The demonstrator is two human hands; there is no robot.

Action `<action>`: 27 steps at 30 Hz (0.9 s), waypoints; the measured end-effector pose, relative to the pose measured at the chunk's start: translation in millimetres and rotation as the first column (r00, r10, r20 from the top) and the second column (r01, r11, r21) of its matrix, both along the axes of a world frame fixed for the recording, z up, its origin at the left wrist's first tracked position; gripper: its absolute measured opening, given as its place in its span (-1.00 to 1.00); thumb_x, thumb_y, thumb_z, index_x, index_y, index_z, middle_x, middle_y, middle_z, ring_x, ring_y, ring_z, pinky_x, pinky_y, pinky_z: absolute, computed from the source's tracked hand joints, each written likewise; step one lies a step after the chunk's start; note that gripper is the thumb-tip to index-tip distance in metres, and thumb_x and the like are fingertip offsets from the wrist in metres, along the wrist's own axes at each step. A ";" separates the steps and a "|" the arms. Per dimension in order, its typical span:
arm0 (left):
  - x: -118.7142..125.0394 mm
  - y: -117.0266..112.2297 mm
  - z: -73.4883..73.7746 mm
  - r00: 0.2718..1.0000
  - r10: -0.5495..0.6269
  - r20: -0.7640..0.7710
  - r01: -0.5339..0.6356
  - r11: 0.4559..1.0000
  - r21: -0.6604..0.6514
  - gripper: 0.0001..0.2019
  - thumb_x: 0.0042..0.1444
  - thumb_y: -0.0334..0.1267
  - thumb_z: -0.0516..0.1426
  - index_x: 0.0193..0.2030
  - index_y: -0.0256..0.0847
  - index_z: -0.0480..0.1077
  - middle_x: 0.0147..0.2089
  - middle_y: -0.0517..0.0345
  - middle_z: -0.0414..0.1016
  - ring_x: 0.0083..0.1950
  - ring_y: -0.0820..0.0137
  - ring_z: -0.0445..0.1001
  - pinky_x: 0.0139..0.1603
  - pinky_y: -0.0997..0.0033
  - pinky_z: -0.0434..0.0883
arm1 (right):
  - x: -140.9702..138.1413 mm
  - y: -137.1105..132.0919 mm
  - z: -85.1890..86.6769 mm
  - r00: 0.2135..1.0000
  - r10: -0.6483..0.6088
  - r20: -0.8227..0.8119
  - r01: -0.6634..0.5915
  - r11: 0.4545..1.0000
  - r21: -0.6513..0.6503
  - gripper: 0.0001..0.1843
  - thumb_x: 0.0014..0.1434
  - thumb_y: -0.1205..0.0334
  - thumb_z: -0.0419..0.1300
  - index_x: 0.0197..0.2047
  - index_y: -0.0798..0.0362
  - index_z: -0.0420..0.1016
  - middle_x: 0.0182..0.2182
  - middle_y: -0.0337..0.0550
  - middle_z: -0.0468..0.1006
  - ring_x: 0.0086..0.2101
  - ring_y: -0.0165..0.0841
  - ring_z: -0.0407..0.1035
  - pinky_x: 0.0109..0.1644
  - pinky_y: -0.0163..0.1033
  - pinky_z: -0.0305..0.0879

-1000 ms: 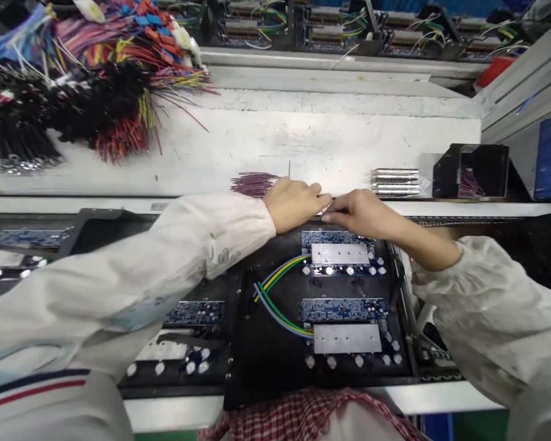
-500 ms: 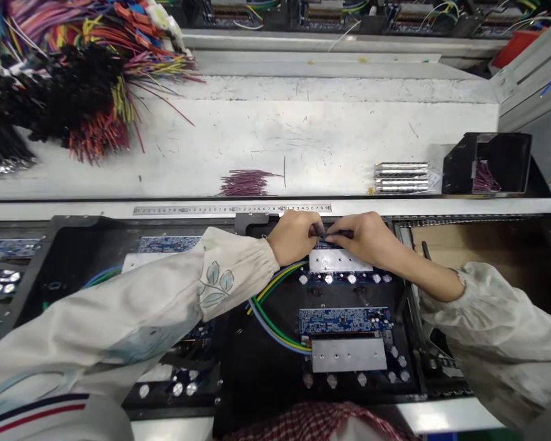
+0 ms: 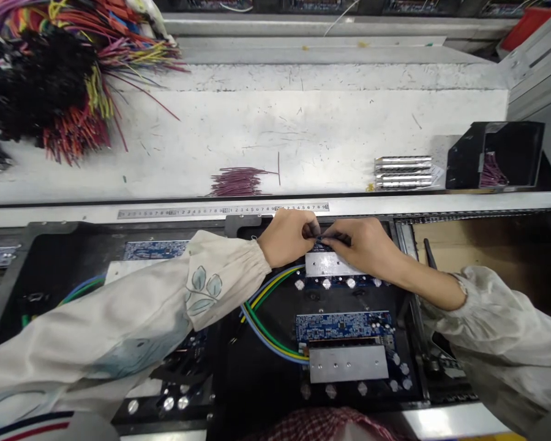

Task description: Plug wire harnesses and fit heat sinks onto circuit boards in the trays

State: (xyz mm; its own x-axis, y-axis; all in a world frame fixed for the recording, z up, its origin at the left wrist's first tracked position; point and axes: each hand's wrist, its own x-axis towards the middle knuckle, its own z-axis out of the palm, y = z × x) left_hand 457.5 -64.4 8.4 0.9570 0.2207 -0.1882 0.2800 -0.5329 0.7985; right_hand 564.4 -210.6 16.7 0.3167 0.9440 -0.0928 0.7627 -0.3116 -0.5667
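Observation:
My left hand (image 3: 288,236) and my right hand (image 3: 363,244) meet fingertip to fingertip over the far edge of the upper blue circuit board (image 3: 330,264), which carries a silver metal plate. Both hands are closed in a pinch on a small dark part that I cannot make out. A second blue board (image 3: 343,324) with its own silver plate (image 3: 348,363) lies nearer to me in the same black tray (image 3: 266,380). Yellow, green and blue wires (image 3: 266,312) curve from the boards to the left.
A bundle of short purple wires (image 3: 237,182) lies on the white bench beyond a steel ruler (image 3: 220,212). Silver bars (image 3: 403,172) and a black bin (image 3: 496,156) stand at the right. Coloured wire bundles (image 3: 64,73) fill the far left. Another board tray (image 3: 64,269) sits left.
Both hands have drawn back from the bench edge near the purple wires to the upper board in the tray, still pinched together. The view has tilted downward.

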 end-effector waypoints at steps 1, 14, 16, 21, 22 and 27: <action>0.1 0.2 0.2 1.000 0.003 -0.006 -0.003 1.000 -0.003 -0.90 -0.12 -0.48 0.13 -0.44 -0.25 0.43 -0.49 0.23 0.48 -0.44 0.52 0.43 -0.36 0.49 0.40 | -0.2 -0.4 -0.5 1.000 -0.001 -0.004 0.001 1.000 0.011 -0.84 0.13 0.29 0.13 -0.29 0.10 0.54 -0.38 -0.13 0.60 -0.38 -0.31 0.45 -0.31 -0.22 0.30; -0.4 3.8 -0.3 1.000 -0.003 -0.024 0.001 0.998 -0.067 -0.89 -0.12 -0.50 0.13 -0.46 -0.23 0.40 -0.52 0.28 0.45 -0.47 0.55 0.40 -0.38 0.51 0.37 | 2.2 -3.1 -5.8 0.997 0.073 -0.016 -0.070 0.988 0.135 -0.84 0.17 0.30 0.10 -0.29 0.10 0.51 -0.36 -0.12 0.59 -0.35 -0.33 0.47 -0.28 -0.25 0.35; -0.7 3.7 -0.4 1.000 -0.005 -0.024 0.003 0.998 -0.060 -0.89 -0.12 -0.50 0.13 -0.46 -0.22 0.40 -0.53 0.29 0.45 -0.47 0.55 0.40 -0.38 0.51 0.36 | 2.6 -3.6 -6.4 0.997 0.080 -0.019 -0.076 0.986 0.150 -0.85 0.16 0.32 0.10 -0.29 0.10 0.51 -0.36 -0.12 0.59 -0.35 -0.33 0.47 -0.28 -0.25 0.36; -1.9 1.8 -0.8 0.999 -0.035 -0.010 0.034 0.999 -0.006 -0.86 -0.11 -0.53 0.10 -0.44 -0.21 0.38 -0.52 0.31 0.44 -0.46 0.55 0.40 -0.37 0.53 0.31 | 4.1 -3.9 -5.6 0.994 0.109 -0.018 -0.105 0.981 0.166 -0.85 0.17 0.33 0.10 -0.27 0.12 0.50 -0.38 -0.11 0.58 -0.39 -0.35 0.46 -0.34 -0.27 0.34; -1.8 1.7 -0.9 0.999 -0.052 -0.005 0.052 0.998 0.020 -0.85 -0.10 -0.53 0.09 -0.41 -0.21 0.36 -0.52 0.32 0.44 -0.46 0.54 0.40 -0.38 0.53 0.30 | 4.7 -3.9 -4.8 0.994 0.108 -0.027 -0.102 0.981 0.164 -0.86 0.17 0.33 0.11 -0.28 0.12 0.50 -0.38 -0.12 0.58 -0.40 -0.35 0.45 -0.35 -0.27 0.34; 2.1 5.6 -0.5 0.983 -0.185 -0.021 0.186 0.977 0.104 -0.74 -0.09 -0.51 0.06 -0.22 -0.21 0.26 -0.50 0.31 0.41 -0.49 0.49 0.38 -0.46 0.50 0.20 | 9.6 -2.6 1.4 0.981 0.079 -0.179 -0.063 0.993 0.095 -0.89 0.13 0.35 0.16 -0.28 0.06 0.51 -0.37 -0.20 0.59 -0.38 -0.40 0.47 -0.33 -0.33 0.36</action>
State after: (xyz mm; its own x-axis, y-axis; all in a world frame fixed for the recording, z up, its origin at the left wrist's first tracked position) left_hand 459.7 -58.8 7.9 0.9810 0.0587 -0.1848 0.1774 -0.6569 0.7328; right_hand 574.0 -213.2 18.1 0.2344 0.9705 -0.0573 0.6627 -0.2026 -0.7209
